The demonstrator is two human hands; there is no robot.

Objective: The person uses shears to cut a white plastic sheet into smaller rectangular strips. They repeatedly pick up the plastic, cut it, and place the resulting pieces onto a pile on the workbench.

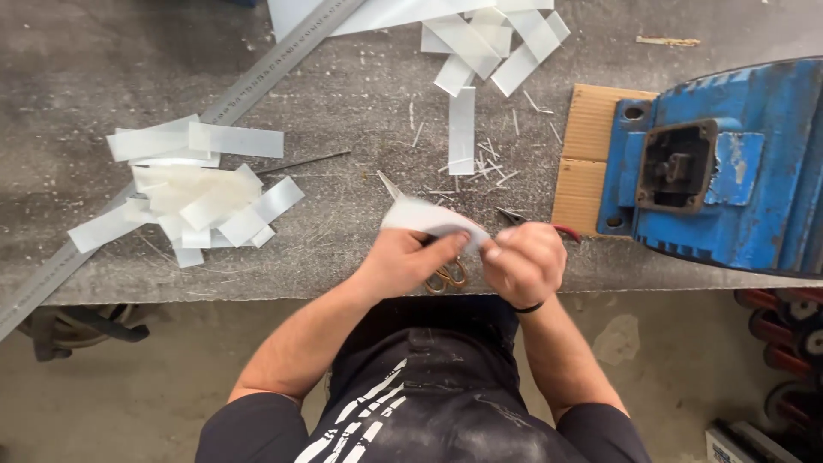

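Both hands meet at the near edge of a grey workbench (343,111). My left hand (405,260) pinches a white translucent strip (424,215) that sticks up and to the left. My right hand (525,261) grips the strip's right end, fingers curled. Under the hands lie scissors with brass-coloured handles (449,276); their blades point up-left past the strip. A tool with red handles (561,230) lies just right of my right hand.
A heap of cut white strips (193,197) lies at the left, another (493,43) at the top. A long metal ruler (249,90) runs diagonally. A blue motor (737,163) stands on cardboard (587,159) at the right. Thin offcuts litter the bench.
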